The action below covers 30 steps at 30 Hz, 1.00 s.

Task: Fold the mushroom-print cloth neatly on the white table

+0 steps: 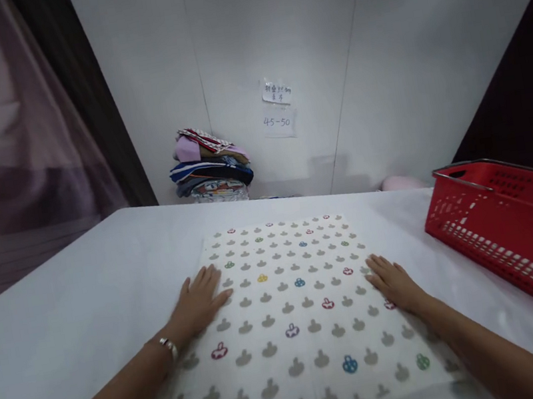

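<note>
A white cloth [273, 306] printed with grey and coloured mushroom-like shapes lies spread flat on the white table [120, 270]. On its left edge rests my left hand [196, 301], palm down with the fingers stretched out. My right hand [393, 280] lies flat on the right edge of the cloth, its fingers also extended. Neither hand grips anything. The cloth's near end runs out of view at the bottom, where an edge looks folded or layered. A silver bracelet [168, 347] circles my left wrist.
At the right stands a red plastic basket [513, 221] with a metal handle. A stack of folded clothes [210, 164] sits against the wall behind the table. Paper signs [279, 124] hang on the wall, one reading 45-50. A pinkish curtain [10, 146] hangs at the left.
</note>
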Tool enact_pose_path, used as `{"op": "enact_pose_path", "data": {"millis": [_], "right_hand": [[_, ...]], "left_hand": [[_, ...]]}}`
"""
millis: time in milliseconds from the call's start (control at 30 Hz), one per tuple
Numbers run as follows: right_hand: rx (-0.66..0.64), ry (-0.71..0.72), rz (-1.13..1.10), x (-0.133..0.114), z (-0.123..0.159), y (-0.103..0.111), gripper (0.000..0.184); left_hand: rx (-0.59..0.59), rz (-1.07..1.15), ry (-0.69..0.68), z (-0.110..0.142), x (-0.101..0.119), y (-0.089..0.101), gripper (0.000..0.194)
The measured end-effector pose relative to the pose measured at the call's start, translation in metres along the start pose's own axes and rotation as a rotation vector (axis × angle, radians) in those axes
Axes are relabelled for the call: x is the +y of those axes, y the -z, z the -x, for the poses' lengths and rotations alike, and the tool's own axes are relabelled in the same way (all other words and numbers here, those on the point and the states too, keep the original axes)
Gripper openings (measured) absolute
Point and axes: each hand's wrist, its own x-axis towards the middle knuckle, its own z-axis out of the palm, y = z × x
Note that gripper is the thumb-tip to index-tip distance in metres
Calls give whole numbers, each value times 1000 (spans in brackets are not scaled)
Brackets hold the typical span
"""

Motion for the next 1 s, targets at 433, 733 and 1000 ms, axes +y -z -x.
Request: {"op": "enact_pose_path", "data": {"millis": [433,733,1000], "right_hand": [[47,-37,-142,25,156,-2,52],[179,-35,-92,29,183,-11,52],[135,239,-78,20,188,-6,50]], "left_hand": [[-15,70,49,130,5,-11,62],[83,108,88,179,8,-7,56],[105,97,-54,211,37,-7,54]]}}
